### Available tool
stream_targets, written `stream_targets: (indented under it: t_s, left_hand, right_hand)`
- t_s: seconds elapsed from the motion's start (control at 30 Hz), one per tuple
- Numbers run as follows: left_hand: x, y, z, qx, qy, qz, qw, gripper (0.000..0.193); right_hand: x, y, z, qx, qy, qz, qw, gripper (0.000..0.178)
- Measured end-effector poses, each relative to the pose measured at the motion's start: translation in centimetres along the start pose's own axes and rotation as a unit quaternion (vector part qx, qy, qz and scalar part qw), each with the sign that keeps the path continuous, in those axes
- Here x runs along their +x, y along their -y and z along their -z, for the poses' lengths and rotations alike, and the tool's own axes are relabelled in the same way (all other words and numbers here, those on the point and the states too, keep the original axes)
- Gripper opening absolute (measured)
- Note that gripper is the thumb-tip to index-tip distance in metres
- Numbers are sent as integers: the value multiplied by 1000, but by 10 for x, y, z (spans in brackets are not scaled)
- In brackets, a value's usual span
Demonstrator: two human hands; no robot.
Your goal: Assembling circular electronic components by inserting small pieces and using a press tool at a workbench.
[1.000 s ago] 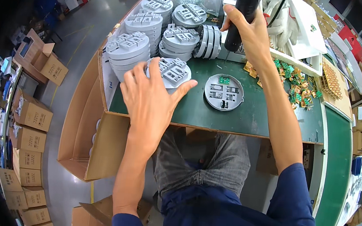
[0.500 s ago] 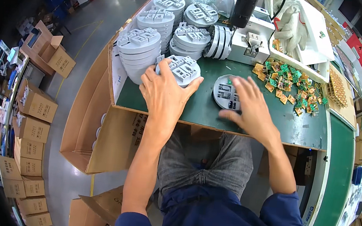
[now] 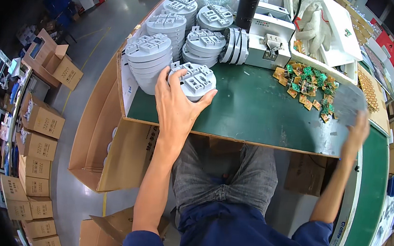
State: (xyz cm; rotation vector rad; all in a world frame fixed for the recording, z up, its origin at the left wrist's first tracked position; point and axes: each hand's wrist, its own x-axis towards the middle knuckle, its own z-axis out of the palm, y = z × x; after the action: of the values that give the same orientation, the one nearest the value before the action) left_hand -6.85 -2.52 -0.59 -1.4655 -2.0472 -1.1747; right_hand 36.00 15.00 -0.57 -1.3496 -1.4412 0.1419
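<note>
My left hand [image 3: 177,95] is closed around a round light-grey plastic housing [image 3: 196,81] with raised rectangular blocks on top, near the table's front left. At the right side of the table my right hand [image 3: 358,131] grips a round grey disc [image 3: 350,100]. Motion smears both the disc and the fingers. A heap of small green and tan circuit boards [image 3: 305,83] lies just left of that disc. Beside my left hand rises a tall stack of similar grey housings [image 3: 148,61].
More stacked housings [image 3: 204,43] stand behind, with some on edge [image 3: 235,46]. A grey metal fixture [image 3: 268,51] and a black column [image 3: 249,7] are at the back. A white tray [image 3: 349,73] holds gloves. An open carton [image 3: 126,163] sits below the table's left edge.
My right hand has taken the round grey disc from the table's middle and carried it right, past the circuit boards. My left hand stays on its housing.
</note>
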Motion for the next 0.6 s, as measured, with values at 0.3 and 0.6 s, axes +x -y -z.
stream_targets:
  t_s: [0.3, 0.6]
  left_hand:
    - [13, -19, 1, 19, 57, 77, 995, 81]
    - [11, -26, 0, 45, 46, 19, 998, 85]
  right_hand:
    - [54, -312, 316, -124, -120, -258, 951, 48]
    - [37, -132, 204, -386, -165, 147, 896, 37]
